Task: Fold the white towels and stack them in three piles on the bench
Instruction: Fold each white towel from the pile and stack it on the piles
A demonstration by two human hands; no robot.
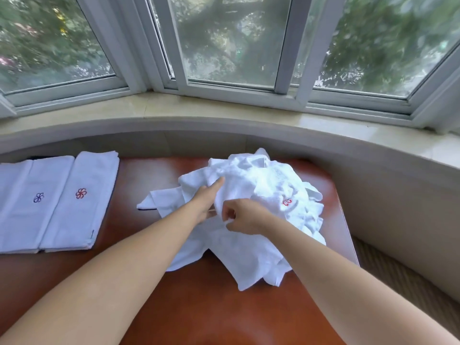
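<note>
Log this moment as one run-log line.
stage: sorting | left hand: on loose towel heap | right hand: pinching heap | folded towels: left, side by side | bench

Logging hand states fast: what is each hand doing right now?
Left hand: open, fingers straight, reaching into the heap of unfolded towels.
Right hand: fingers curled, pinching a fold of that heap.
</note>
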